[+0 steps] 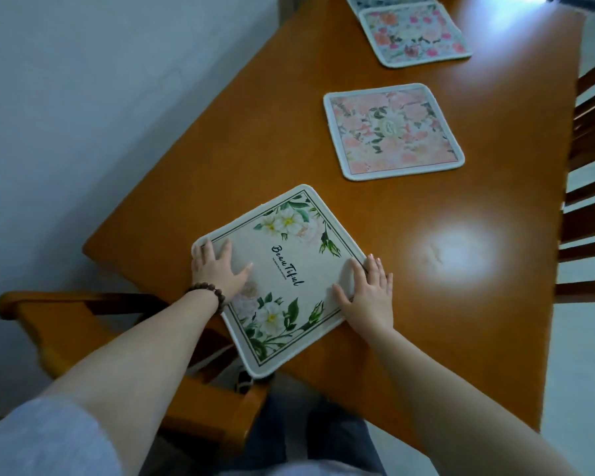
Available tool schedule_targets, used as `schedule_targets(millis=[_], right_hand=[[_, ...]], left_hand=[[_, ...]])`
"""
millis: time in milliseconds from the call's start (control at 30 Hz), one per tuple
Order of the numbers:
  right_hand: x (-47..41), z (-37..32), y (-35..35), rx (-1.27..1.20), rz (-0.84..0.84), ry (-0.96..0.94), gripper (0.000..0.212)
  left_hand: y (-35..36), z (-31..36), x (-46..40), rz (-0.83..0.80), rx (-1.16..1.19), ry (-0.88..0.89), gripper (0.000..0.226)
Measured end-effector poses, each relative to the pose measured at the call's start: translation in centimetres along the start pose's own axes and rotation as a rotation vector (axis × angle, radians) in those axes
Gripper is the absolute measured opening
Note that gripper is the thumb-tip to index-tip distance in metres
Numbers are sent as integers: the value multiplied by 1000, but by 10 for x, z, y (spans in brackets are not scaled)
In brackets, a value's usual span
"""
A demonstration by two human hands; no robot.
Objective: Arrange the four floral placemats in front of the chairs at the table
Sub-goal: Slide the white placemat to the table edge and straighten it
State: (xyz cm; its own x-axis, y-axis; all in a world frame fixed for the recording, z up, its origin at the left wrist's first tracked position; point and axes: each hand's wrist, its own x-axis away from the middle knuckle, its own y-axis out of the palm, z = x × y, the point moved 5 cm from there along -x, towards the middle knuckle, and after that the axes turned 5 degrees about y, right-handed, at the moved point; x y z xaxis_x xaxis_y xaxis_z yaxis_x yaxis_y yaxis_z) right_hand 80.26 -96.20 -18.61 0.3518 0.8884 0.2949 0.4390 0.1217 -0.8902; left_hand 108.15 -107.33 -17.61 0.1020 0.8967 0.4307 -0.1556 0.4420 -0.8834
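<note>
Flat and splayed, gripping nothing — left hand (217, 269) and right hand (370, 297) pressing opposite edges of the white-flowered placemat (289, 269), turned askew at the near end of the table (461, 235), one corner overhanging. Farther along, pink placemat (394, 132), then a rose-patterned placemat (416, 34) touching a fourth placemat (389, 0) — mostly cropped.
</note>
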Motion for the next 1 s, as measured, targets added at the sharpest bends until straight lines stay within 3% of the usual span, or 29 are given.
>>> schedule_targets(millis=[233,433,600,767,1000], right_hand=[[-20,-95,31,20,-4,22,69],[-24,-120,32,1,4,156,68],[1,-130,27,-131,171,368,76],[33,-150,61,-163,125,545,86],[42,-160,87,-125,82,520,78]], left_hand=[[-38,-86,-36,-25,2,21,81],[-53,-124,-51,-22,-52,95,80],[-71,-138,-70,69,-82,163,87],[-78,-137,-99,78,-88,176,86],[-64,-116,-114,7,-121,282,79]])
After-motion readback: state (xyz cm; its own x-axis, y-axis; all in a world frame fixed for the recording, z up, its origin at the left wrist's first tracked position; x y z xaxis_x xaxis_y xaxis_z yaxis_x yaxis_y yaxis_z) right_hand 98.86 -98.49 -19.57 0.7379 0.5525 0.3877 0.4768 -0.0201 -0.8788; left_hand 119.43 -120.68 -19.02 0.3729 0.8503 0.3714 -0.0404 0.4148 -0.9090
